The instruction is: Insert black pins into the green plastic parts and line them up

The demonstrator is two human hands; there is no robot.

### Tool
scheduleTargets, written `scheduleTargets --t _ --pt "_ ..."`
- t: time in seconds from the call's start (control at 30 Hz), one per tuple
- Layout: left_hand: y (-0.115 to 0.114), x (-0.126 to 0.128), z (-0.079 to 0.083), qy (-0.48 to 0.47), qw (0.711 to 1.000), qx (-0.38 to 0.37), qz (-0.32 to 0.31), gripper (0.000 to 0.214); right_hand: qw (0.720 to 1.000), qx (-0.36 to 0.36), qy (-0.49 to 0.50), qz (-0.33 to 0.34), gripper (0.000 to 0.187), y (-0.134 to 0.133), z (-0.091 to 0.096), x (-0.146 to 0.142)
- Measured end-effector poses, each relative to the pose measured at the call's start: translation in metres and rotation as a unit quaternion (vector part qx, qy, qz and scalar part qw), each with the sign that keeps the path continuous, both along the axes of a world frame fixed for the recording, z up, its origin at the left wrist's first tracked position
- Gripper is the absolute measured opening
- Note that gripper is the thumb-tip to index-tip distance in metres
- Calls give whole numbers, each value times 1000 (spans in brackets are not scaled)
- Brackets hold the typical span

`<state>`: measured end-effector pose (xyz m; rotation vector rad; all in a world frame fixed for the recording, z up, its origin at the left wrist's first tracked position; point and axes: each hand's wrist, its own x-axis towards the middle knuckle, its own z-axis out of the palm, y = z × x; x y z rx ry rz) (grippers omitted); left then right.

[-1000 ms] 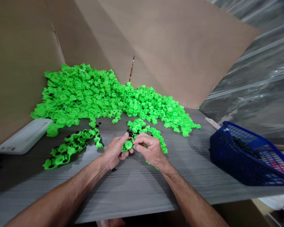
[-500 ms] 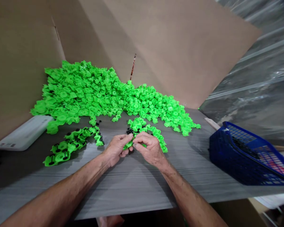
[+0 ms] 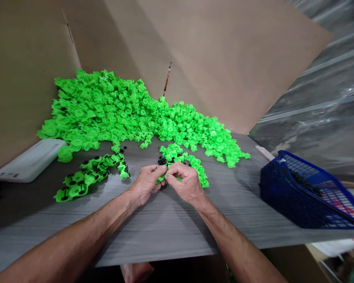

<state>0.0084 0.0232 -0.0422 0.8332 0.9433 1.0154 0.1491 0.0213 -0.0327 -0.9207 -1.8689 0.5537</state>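
The left hand (image 3: 146,182) has its grip closed on a small green piece (image 3: 161,179), pinched between the thumb and the bent fingers. The right hand (image 3: 185,182) meets it from the other side, thumb and forefinger drawn together at the edge of the same piece; whether that grip is on the piece itself or on some smaller part, I cannot tell, since the fingers hide it. The held piece sits between the two hands, above the middle of the bench (image 3: 153,236), and only a little of its green shows.

Just beyond the fingertips lies a little cluster of black parts (image 3: 161,160). Beside it, a loose group of green pieces (image 3: 199,173) curves around behind the right hand and down along its outer side. To the left of the left hand, a slanting band of green pieces with black axles (image 3: 78,189) lies on the bench, the axles showing on top.

Farther back, a large heap of green pieces (image 3: 106,110) spreads across the bench, higher on the left, in front of a brown panel (image 3: 224,59) with a narrow slit (image 3: 167,80) in it. A white box (image 3: 31,161) lies at the far left. At the right stands a blue basket (image 3: 286,200) with dark parts inside
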Motion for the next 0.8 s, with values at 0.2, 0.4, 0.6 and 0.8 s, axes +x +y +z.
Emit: scheduleTargets --t 0.2,0.4,0.6,0.8 --pt "0 0 0 0 1000 -1 13 44 997 70 -32 -8 19 0 -2 -4" --pt "10 -14 8 27 999 45 -12 46 986 150 -58 -36 12 -8 0 -3" --pt "23 -39 22 6 997 77 30 43 947 213 -220 98 20 -36 4 -30" --pt "26 -47 25 -21 993 96 61 36 884 176 -389 191 15 -53 -1 -78"
